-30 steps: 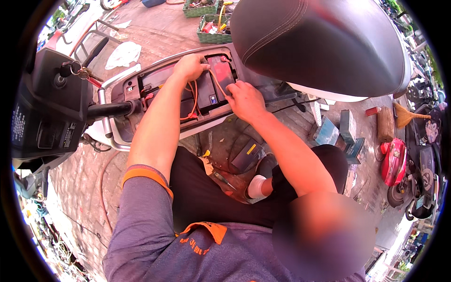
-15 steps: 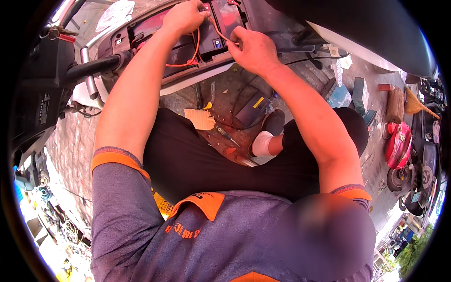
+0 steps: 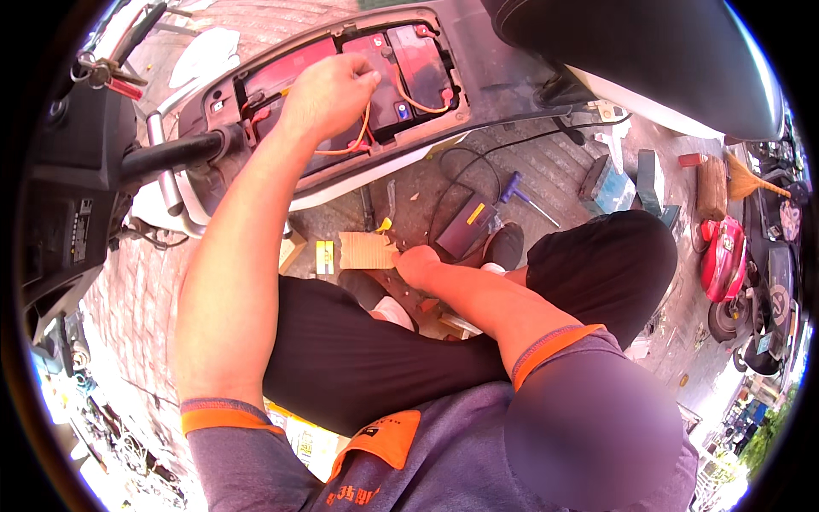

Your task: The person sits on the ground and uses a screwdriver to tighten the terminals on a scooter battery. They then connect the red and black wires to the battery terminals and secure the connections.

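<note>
My left hand [image 3: 334,92] is over the open battery compartment [image 3: 223,158] of a scooter, fingers pinched together at the upper end of an orange wire [image 3: 365,136]. Red-topped batteries [image 3: 294,64] sit in the compartment. A second orange wire [image 3: 418,104] curves to a red-capped terminal [image 3: 447,95] on the right. Down at the ground, my right hand [image 3: 418,266] reaches to the right edge of a piece of corrugated cardboard [image 3: 365,251]. Its fingers are mostly hidden, so what they hold cannot be seen.
A black box with a yellow label [image 3: 465,226] and a purple T-handled tool [image 3: 522,194] lie beyond my right hand. A small yellow box [image 3: 324,257] is beside the cardboard. The scooter seat [image 3: 640,60] overhangs at upper right; handlebar [image 3: 175,149] at left.
My right hand has left the orange wire at the batteries and dropped to the ground, where a screwdriver lay earlier. My left hand has shifted slightly nearer, still over the batteries.
</note>
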### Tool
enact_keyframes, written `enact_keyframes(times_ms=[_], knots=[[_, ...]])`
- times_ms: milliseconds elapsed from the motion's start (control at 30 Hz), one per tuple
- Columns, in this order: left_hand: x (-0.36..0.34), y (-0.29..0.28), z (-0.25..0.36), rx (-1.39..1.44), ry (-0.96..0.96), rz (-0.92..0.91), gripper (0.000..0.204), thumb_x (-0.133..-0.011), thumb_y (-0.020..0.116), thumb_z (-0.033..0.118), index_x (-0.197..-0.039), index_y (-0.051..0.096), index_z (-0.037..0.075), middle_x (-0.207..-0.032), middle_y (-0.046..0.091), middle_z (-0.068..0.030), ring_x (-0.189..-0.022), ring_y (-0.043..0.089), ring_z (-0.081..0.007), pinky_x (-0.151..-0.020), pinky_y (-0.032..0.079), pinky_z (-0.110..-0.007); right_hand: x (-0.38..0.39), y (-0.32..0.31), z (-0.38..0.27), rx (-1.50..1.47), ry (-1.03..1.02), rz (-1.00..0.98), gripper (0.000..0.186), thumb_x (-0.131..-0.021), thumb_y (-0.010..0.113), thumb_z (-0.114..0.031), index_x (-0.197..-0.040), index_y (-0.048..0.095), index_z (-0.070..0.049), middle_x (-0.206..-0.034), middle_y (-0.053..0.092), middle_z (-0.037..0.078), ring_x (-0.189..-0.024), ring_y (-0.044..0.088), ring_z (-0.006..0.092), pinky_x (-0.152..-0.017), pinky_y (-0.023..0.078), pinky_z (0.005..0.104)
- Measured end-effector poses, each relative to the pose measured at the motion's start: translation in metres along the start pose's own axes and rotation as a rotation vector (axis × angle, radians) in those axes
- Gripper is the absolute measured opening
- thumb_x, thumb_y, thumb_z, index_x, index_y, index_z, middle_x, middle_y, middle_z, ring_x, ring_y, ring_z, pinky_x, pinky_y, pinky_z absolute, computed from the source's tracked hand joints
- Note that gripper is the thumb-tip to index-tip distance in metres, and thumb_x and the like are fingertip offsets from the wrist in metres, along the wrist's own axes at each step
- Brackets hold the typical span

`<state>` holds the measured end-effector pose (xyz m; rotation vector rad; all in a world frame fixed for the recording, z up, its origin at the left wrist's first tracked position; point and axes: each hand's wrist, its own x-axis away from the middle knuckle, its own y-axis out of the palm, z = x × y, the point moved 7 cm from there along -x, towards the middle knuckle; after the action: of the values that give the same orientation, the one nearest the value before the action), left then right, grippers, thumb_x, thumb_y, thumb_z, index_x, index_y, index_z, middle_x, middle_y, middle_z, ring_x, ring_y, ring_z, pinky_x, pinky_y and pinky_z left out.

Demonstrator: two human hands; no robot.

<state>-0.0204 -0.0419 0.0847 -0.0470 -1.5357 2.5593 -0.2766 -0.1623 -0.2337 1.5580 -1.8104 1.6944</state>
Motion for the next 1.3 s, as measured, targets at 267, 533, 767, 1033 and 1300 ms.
enact_keyframes(times_ms=[267, 533, 767, 1033, 1300], knots=[[0.001, 0.038, 0.033, -0.103, 0.099, -0.129, 0.029, -0.097, 0.072, 0.034, -0.112, 0.077, 0.009, -0.106, 0.079, -0.0186, -0.108, 0.074, -0.0373, -0.093, 0.058, -0.05, 0.02, -0.062, 0.004, 0.024, -0.175, -0.175, 0.052, -0.081, 0.08, -0.026, -0.127, 0.07, -0.004, -0.117, 0.078, 0.02, -0.112, 0.075, 0.0381, -0.096, 0.06, 0.0475], [-0.039, 0.088, 0.055, -0.234, 0.198, -0.056, 0.032, -0.094, 0.073, 0.036, -0.107, 0.071, 0.007, -0.096, 0.076, -0.0228, -0.1, 0.074, -0.0428, -0.087, 0.059, -0.056, 0.218, -0.286, 0.038, 0.086, -0.039, 0.2, 0.041, -0.086, 0.072, -0.016, -0.121, 0.065, 0.004, -0.111, 0.077, 0.024, -0.111, 0.073, 0.0422, -0.093, 0.059, 0.0524], [-0.051, 0.099, 0.065, 0.015, 0.066, -0.205, 0.034, -0.096, 0.074, 0.035, -0.118, 0.07, 0.01, -0.108, 0.078, -0.0209, -0.11, 0.073, -0.0412, -0.093, 0.057, -0.053, 0.296, -0.301, 0.128, -0.464, 0.104, 0.86, 0.027, -0.102, 0.06, -0.021, -0.126, 0.069, -0.01, -0.111, 0.075, 0.022, -0.109, 0.071, 0.0421, -0.097, 0.055, 0.0529], [-0.046, 0.112, 0.068, 0.003, 0.092, -0.192, 0.043, -0.088, 0.082, 0.04, -0.117, 0.067, 0.011, -0.105, 0.078, -0.0189, -0.105, 0.074, -0.0408, -0.089, 0.056, -0.052, 0.255, -0.293, 0.144, -0.458, 0.163, 1.144, 0.037, -0.096, 0.075, -0.018, -0.13, 0.067, -0.009, -0.128, 0.07, 0.02, -0.122, 0.066, 0.0397, -0.107, 0.053, 0.047], [-0.038, 0.111, 0.065, -0.023, 0.109, -0.096, 0.037, -0.093, 0.078, 0.039, -0.114, 0.068, 0.01, -0.103, 0.078, -0.0178, -0.103, 0.074, -0.0403, -0.088, 0.056, -0.052, 0.249, -0.3, 0.127, -0.192, 0.265, 1.014, 0.034, -0.102, 0.065, -0.033, -0.129, 0.07, -0.013, -0.108, 0.077, 0.015, -0.105, 0.075, 0.035, -0.093, 0.06, 0.0482]])
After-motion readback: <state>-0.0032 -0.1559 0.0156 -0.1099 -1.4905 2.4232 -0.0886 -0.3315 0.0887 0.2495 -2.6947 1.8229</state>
